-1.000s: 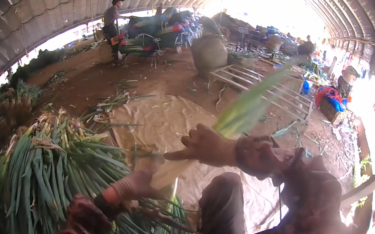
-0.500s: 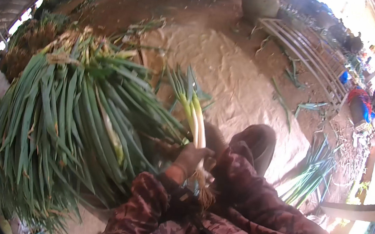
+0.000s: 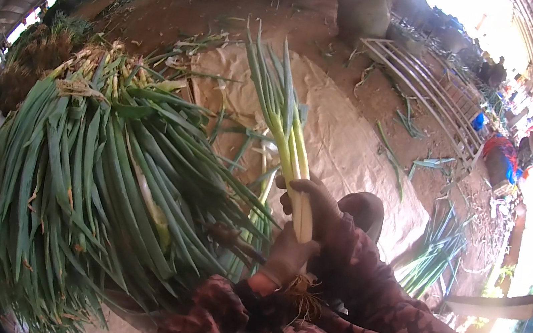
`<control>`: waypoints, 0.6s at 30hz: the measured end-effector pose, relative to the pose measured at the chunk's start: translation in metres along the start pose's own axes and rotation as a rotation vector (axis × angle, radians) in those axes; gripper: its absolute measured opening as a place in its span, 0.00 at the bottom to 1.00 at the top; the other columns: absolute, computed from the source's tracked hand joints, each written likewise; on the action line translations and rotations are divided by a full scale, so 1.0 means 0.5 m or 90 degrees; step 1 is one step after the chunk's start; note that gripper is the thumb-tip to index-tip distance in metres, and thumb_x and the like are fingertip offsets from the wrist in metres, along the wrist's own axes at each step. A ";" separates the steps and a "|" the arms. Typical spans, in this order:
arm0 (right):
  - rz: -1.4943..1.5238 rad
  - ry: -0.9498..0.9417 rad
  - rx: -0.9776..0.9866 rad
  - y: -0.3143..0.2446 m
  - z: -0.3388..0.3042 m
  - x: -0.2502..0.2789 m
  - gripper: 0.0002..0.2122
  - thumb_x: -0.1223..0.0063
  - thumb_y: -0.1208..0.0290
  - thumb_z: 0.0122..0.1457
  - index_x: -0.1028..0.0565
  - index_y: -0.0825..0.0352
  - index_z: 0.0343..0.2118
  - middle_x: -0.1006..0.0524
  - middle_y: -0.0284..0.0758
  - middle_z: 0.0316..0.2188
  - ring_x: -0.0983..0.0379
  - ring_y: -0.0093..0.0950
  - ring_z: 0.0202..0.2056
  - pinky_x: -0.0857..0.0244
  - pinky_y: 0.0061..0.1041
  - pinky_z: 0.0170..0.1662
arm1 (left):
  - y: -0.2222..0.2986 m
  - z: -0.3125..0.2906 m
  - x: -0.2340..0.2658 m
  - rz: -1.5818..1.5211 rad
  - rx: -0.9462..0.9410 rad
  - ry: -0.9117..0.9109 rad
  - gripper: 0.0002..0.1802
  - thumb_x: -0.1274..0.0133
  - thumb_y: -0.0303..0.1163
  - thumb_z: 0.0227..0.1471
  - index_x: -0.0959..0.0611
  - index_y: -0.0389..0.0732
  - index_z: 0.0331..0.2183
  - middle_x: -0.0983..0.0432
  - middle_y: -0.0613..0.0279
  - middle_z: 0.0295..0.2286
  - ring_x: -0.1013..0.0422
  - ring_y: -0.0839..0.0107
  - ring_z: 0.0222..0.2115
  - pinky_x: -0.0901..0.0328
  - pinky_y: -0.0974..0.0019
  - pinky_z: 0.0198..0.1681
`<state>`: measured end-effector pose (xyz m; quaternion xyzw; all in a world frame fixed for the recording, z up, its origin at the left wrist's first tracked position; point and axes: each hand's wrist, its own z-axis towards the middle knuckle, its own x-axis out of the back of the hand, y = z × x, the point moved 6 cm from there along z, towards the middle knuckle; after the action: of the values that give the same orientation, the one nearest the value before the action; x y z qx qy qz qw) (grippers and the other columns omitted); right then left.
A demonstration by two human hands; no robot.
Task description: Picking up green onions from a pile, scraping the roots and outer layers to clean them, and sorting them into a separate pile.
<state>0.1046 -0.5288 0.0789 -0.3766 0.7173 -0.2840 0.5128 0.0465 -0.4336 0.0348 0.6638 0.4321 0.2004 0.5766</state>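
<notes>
A few green onions (image 3: 296, 147) stand upright in front of me, green tops pointing away and roots (image 3: 303, 296) hanging toward my lap. Low on the white stalks, just above the roots, my left hand (image 3: 283, 258) is closed round them. Higher up, the fingers of my right hand (image 3: 317, 203) wrap the same stalks. To the left lies a large heap of green onions (image 3: 86, 183) with long, drooping dark leaves. A few loose onions (image 3: 252, 225) lie beside my hands, partly hidden by the heap.
A tan sheet (image 3: 373, 174) covers the ground ahead. At right are a pile of green leaves (image 3: 437, 253) and a metal rack (image 3: 425, 86) lying low. A round greenish bundle (image 3: 364, 14) stands at the back. Leaf scraps litter the brown soil.
The held onions have come up and show longer green tops. My right hand, mostly hidden earlier, now grips the stalks above my left hand.
</notes>
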 end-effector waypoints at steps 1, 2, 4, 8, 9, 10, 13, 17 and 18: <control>-0.044 0.006 0.030 -0.020 -0.010 -0.003 0.27 0.43 0.68 0.53 0.35 0.67 0.56 0.26 0.38 0.39 0.29 0.25 0.26 0.31 0.25 0.29 | 0.000 0.005 -0.008 -0.069 -0.029 -0.029 0.21 0.39 0.31 0.48 0.25 0.35 0.43 0.23 0.60 0.30 0.25 0.74 0.30 0.31 0.70 0.32; -0.086 0.003 0.057 -0.034 -0.011 -0.007 0.27 0.43 0.69 0.52 0.35 0.67 0.56 0.26 0.38 0.38 0.29 0.25 0.26 0.31 0.24 0.29 | 0.020 0.001 -0.017 -0.104 0.013 -0.078 0.27 0.38 0.33 0.48 0.27 0.35 0.48 0.23 0.61 0.35 0.26 0.74 0.36 0.31 0.69 0.37; -0.138 0.016 0.085 -0.065 -0.026 0.005 0.31 0.40 0.73 0.48 0.36 0.66 0.57 0.25 0.36 0.33 0.26 0.25 0.26 0.29 0.22 0.29 | 0.070 -0.010 -0.040 -0.053 0.008 -0.136 0.29 0.37 0.37 0.48 0.27 0.35 0.49 0.24 0.61 0.36 0.27 0.72 0.37 0.31 0.66 0.41; -0.340 0.039 0.141 -0.122 -0.036 0.014 0.32 0.40 0.77 0.46 0.36 0.68 0.57 0.24 0.35 0.33 0.27 0.25 0.27 0.29 0.25 0.30 | 0.135 0.027 0.013 -0.111 -0.034 -0.049 0.30 0.36 0.43 0.48 0.27 0.36 0.47 0.26 0.63 0.34 0.28 0.73 0.37 0.33 0.67 0.42; -0.468 0.041 0.236 -0.135 -0.038 0.012 0.32 0.41 0.77 0.46 0.36 0.68 0.58 0.24 0.37 0.33 0.27 0.27 0.27 0.29 0.27 0.31 | 0.150 0.041 0.035 -0.141 -0.049 -0.007 0.30 0.35 0.44 0.48 0.27 0.36 0.46 0.26 0.64 0.33 0.29 0.73 0.37 0.33 0.68 0.42; -0.594 0.050 0.329 -0.137 -0.048 0.017 0.32 0.41 0.77 0.46 0.37 0.67 0.58 0.24 0.38 0.32 0.26 0.30 0.27 0.29 0.29 0.32 | 0.160 0.053 0.049 -0.171 -0.058 0.030 0.30 0.35 0.45 0.48 0.26 0.36 0.46 0.27 0.64 0.32 0.29 0.73 0.37 0.33 0.69 0.41; -0.870 0.077 0.311 -0.125 -0.085 -0.027 0.34 0.45 0.77 0.47 0.40 0.63 0.61 0.25 0.47 0.33 0.23 0.43 0.32 0.28 0.41 0.34 | 0.214 0.091 0.091 -0.200 -0.109 0.092 0.26 0.39 0.48 0.52 0.26 0.39 0.42 0.26 0.62 0.32 0.28 0.67 0.36 0.34 0.60 0.45; -1.245 0.124 0.244 -0.082 -0.141 -0.043 0.36 0.45 0.72 0.48 0.43 0.63 0.64 0.26 0.48 0.34 0.24 0.46 0.34 0.30 0.44 0.32 | 0.200 0.203 0.108 -0.395 -0.058 0.064 0.23 0.40 0.48 0.53 0.25 0.40 0.41 0.26 0.57 0.34 0.27 0.61 0.38 0.32 0.55 0.46; -1.291 0.107 0.285 -0.081 -0.155 -0.048 0.36 0.44 0.71 0.48 0.42 0.65 0.63 0.26 0.47 0.33 0.24 0.45 0.33 0.30 0.43 0.33 | 0.194 0.210 0.113 -0.471 -0.057 0.061 0.21 0.41 0.44 0.55 0.25 0.39 0.42 0.25 0.55 0.37 0.27 0.61 0.41 0.31 0.57 0.46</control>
<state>0.0456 -0.5299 0.1479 -0.6781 0.0283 -0.7334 0.0400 0.1908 -0.4465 0.0860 0.4270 0.6599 0.0280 0.6176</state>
